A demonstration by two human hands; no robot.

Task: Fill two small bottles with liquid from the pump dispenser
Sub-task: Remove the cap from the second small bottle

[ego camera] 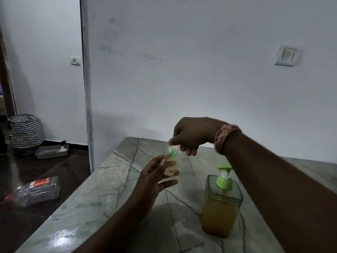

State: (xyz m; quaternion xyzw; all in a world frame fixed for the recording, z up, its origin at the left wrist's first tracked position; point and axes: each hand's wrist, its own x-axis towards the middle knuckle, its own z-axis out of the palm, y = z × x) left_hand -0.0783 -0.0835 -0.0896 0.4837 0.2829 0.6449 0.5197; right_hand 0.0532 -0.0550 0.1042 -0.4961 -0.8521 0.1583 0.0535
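Observation:
A small clear bottle (171, 166) with yellowish liquid and a green neck is held upright above the table in my left hand (153, 177). My right hand (191, 136) is just above it, its fingertips pinched on a clear cap (176, 147) at the bottle's top. The pump dispenser (221, 203), a square clear-green bottle about half full of amber liquid with a green pump head, stands on the table to the right, under my right forearm. I see no second small bottle.
The grey marble table (113, 198) ends at the left, with dark floor below. A clear plastic pack with a red label (39, 190), a grey tray (52, 151) and a zigzag-patterned basket (25, 131) lie on the floor. A white wall stands behind.

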